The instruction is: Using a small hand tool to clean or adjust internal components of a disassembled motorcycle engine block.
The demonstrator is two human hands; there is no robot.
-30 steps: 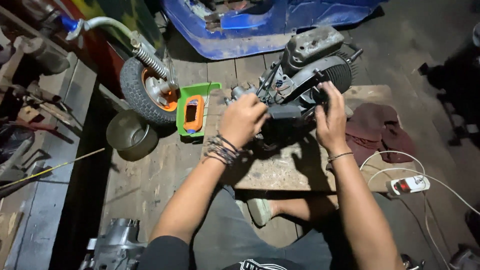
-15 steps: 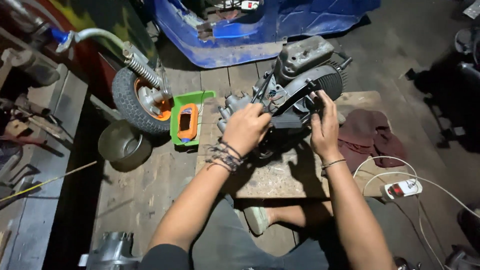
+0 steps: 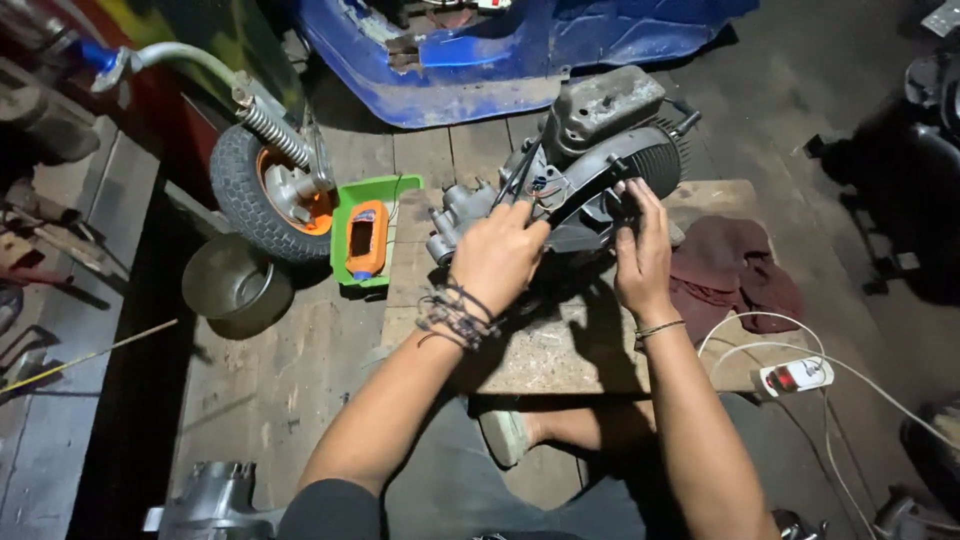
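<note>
Now, engine: a grey scooter engine (image 3: 590, 165) lies on a wooden board (image 3: 560, 345) at centre, toward 12 o'clock.
Left hand: the left hand (image 3: 500, 262) is curled around the wires on the engine's side.
Right hand: the right hand (image 3: 643, 255) has its fingers pinched on the engine's black rim.
Nearby: an orange bottle (image 3: 365, 240) in a green tray (image 3: 385, 190) at 9 o'clock; a maroon rag (image 3: 735, 270) at 3 o'clock.

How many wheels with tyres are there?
1: the small wheel with an orange hub, left of the green tray. Others may be hidden in the dark edges.
</note>
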